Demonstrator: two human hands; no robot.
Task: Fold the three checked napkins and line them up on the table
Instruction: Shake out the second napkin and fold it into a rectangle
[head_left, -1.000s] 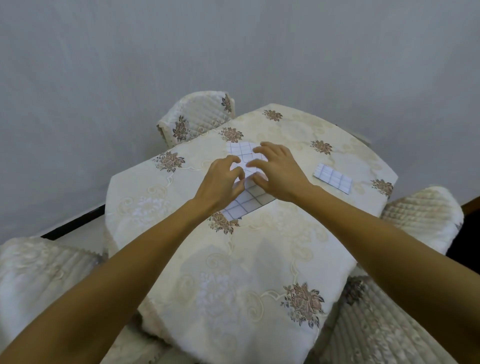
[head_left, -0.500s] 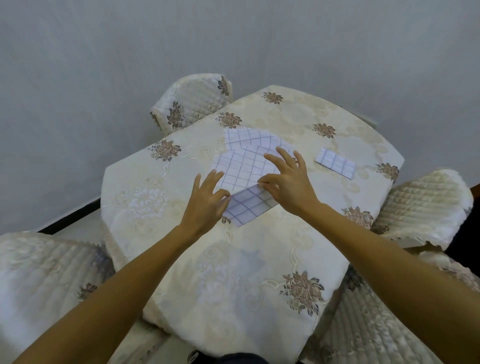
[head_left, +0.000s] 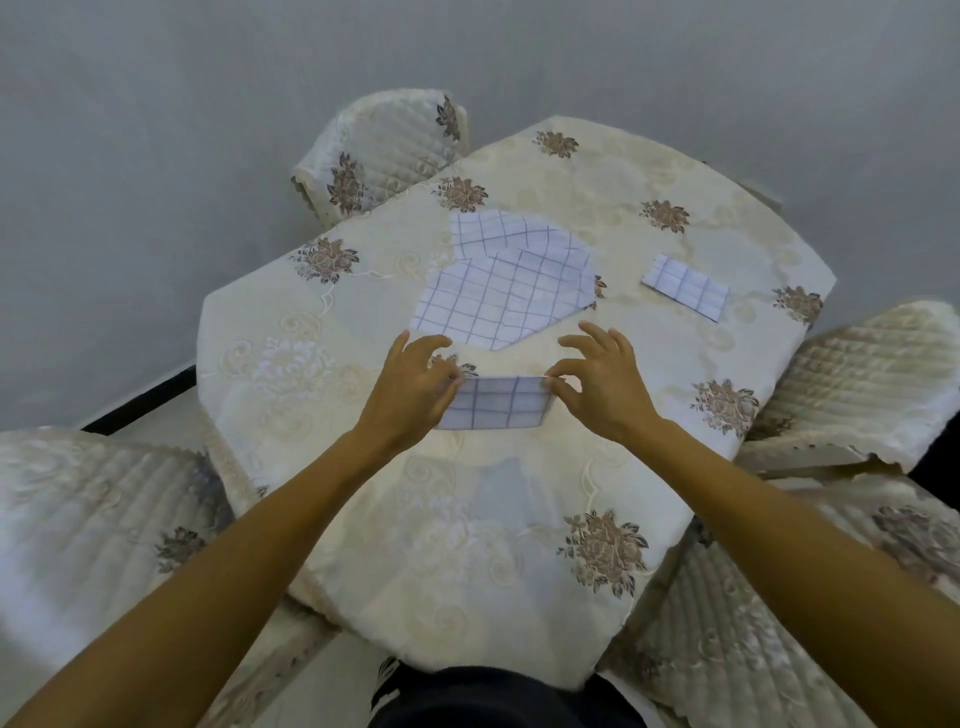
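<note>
A checked napkin (head_left: 496, 404), folded into a narrow strip, lies on the table (head_left: 519, 519) between my hands. My left hand (head_left: 415, 387) pinches its left end. My right hand (head_left: 605, 382) pinches its upper right corner with thumb and forefinger, the other fingers spread. Just beyond the strip, a larger checked napkin (head_left: 498, 304) lies spread flat. Another checked piece (head_left: 498, 234) shows from under its far edge. A small folded checked napkin (head_left: 684, 285) sits apart at the right side of the table.
A cream tablecloth with brown flower prints covers the table. Quilted covered chairs stand at the far left corner (head_left: 379, 150), the right (head_left: 862, 384) and the near left (head_left: 93, 519). A plain grey wall is behind.
Both hands have moved back toward me from the spread cloth, bringing one napkin with them. It now lies as a narrow strip pinched at both ends.
</note>
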